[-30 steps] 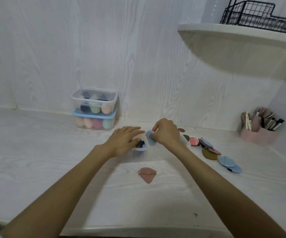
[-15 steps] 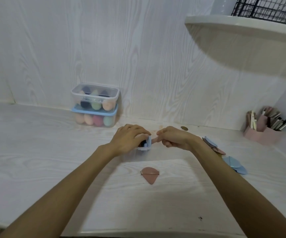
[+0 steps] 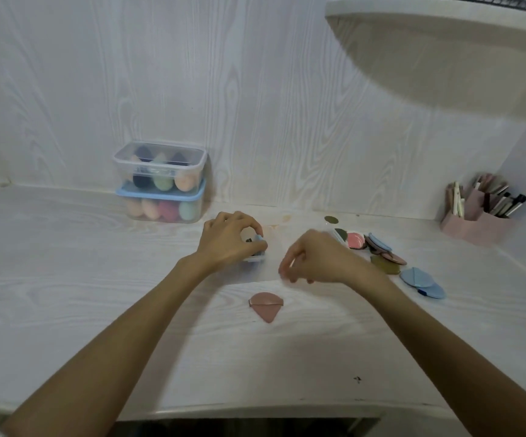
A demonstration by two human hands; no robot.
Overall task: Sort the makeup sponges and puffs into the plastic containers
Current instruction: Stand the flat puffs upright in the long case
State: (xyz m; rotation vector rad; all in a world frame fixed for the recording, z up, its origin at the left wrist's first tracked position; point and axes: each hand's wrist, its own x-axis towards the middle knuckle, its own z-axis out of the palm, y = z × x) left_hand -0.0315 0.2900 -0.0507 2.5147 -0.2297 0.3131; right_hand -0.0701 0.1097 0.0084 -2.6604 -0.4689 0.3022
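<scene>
White wood-grain panelling covers the wall and the desk (image 3: pixel 66 279) alike. Left hand (image 3: pixel 227 241): fingers curled round a small clear container (image 3: pixel 255 255) standing on the desk, gripping it from above; dark and pale blue puffs show inside it between the fingers. Right hand (image 3: pixel 315 258): just right of the container, apart from it, raised off the surface, fingers loosely curled with nothing seen in them.

One pink teardrop puff (image 3: pixel 266 305) lies flat on the desk, nearer the person than both hands and between them. A loose pile of puffs (image 3: pixel 381 252), pink, blue, olive and brown, lies just beyond and right of the right hand; two blue puffs (image 3: pixel 422 282) overlap at its outer end. One small olive piece (image 3: pixel 331 219) lies apart, behind the right hand.

Behind and left of the left hand, against the wall, two lidded plastic containers (image 3: pixel 160 181) are stacked, each holding egg-shaped sponges. Far right: a pink brush holder (image 3: pixel 476 222). Overhead right: a white shelf (image 3: pixel 444 33).
</scene>
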